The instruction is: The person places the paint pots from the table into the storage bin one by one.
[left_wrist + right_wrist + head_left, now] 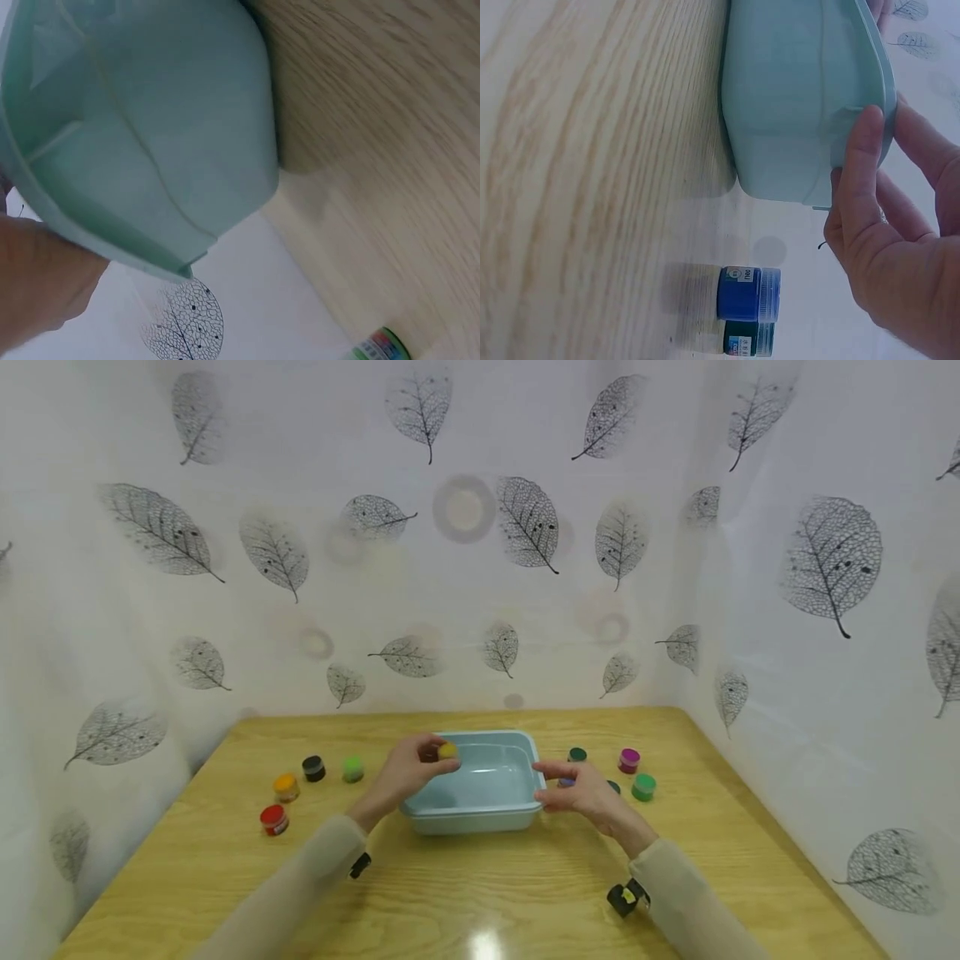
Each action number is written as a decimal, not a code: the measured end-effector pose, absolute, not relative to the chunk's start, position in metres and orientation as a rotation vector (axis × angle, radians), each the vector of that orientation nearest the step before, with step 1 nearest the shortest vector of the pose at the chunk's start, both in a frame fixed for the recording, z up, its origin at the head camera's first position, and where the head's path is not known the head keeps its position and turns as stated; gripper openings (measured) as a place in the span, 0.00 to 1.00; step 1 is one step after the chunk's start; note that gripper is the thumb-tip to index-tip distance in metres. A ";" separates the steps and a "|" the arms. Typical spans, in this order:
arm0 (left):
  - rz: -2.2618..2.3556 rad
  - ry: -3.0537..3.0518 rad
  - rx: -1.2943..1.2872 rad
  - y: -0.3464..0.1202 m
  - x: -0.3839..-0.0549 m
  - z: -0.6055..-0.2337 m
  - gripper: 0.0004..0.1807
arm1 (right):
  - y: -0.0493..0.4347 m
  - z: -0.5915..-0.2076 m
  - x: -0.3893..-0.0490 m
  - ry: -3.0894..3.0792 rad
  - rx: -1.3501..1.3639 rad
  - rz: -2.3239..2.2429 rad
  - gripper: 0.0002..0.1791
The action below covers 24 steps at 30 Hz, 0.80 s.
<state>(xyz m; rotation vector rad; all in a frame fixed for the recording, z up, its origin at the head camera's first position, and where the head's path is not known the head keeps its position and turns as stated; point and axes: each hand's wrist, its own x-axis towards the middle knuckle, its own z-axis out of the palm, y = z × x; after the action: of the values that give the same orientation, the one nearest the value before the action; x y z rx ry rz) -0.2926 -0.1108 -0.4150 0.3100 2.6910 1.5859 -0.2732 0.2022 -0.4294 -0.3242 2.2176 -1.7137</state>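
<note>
A light blue-green plastic basin point(474, 821) stands on the wooden table between the two hands. Over its left part, inside the rim, my left hand point(408, 770) pinches a small yellow paint jar point(447, 751). The left wrist view shows only part of the left hand point(45, 281) beyond the basin's rim; the jar is hidden there. At the basin's right end, my right hand point(588, 795) holds the rim, the thumb outside and another fingertip hidden behind the edge in the right wrist view. Just past that hand stand a blue paint jar point(739, 294) and a dark green one point(741, 337).
On the left are red point(274, 819), orange point(286, 787), black point(313, 767) and light green point(352, 768) paint jars. Magenta point(629, 760) and green point(643, 787) jars stand on the right. A leaf-print curtain point(465, 577) closes off the back and sides.
</note>
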 end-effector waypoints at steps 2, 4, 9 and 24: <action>1.598 2.671 0.310 -0.106 -0.295 -0.414 0.26 | 0.202 -0.429 -0.273 2.220 -0.332 -1.710 0.34; 1.599 2.642 0.313 -0.101 -0.297 -0.413 0.27 | 0.202 -0.428 -0.273 2.222 -0.327 -1.711 0.34; 1.556 2.631 0.266 -0.090 -0.302 -0.408 0.26 | 0.202 -0.427 -0.273 2.223 -0.324 -1.708 0.35; 1.643 2.471 0.256 -0.061 -0.306 -0.410 0.24 | 0.202 -0.429 -0.273 2.198 -0.353 -1.724 0.35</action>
<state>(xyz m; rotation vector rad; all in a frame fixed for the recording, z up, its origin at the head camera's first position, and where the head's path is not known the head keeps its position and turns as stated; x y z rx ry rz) -0.3055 -0.0607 -0.4104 0.2563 2.4710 1.6432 -0.2730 0.2017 -0.4294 -0.3526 2.1980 -1.7241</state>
